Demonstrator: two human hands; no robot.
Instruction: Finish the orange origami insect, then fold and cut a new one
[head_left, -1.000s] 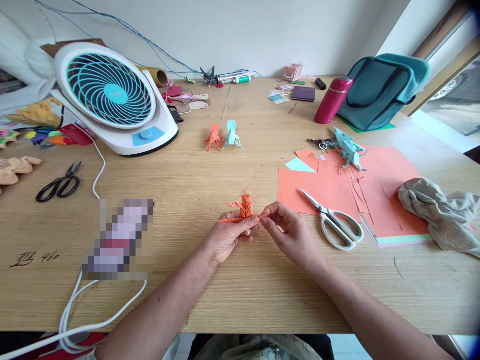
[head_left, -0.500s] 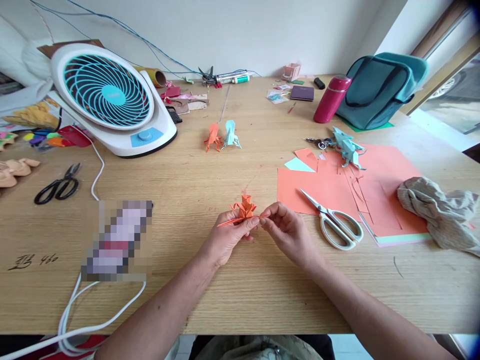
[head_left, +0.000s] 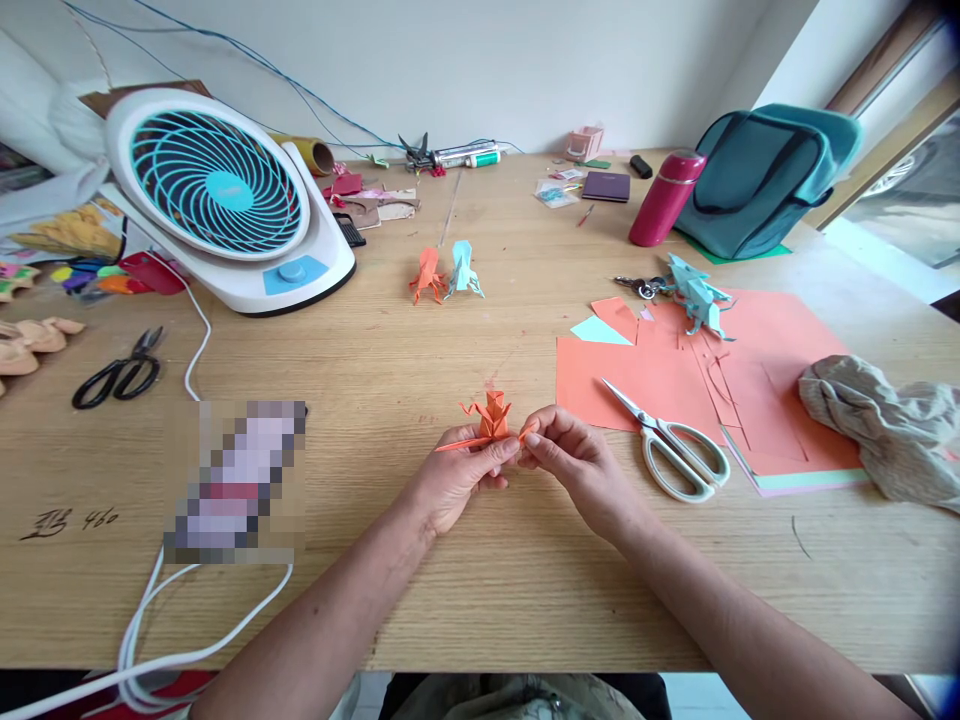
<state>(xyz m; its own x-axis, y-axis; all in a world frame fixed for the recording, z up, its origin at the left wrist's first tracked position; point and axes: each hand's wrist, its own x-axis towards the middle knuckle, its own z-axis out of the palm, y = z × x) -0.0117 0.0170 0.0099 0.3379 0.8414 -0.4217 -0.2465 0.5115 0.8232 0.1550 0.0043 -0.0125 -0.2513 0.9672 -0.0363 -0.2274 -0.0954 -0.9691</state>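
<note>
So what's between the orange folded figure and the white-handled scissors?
Head view: the right hand, pinching orange paper at its fingertips; then tabletop and the near edge of the orange sheet.

This place looks like a small craft workshop, or perhaps a craft corner in a home; I cannot tell which. On the wooden table (head_left: 360,360) there are coloured paper sheets (head_left: 787,330), white-handled scissors (head_left: 649,424), black-handled scissors (head_left: 136,356) and folded paper figures (head_left: 463,268). A household fan (head_left: 229,192) and a teal bag (head_left: 750,190) stand there too
</note>
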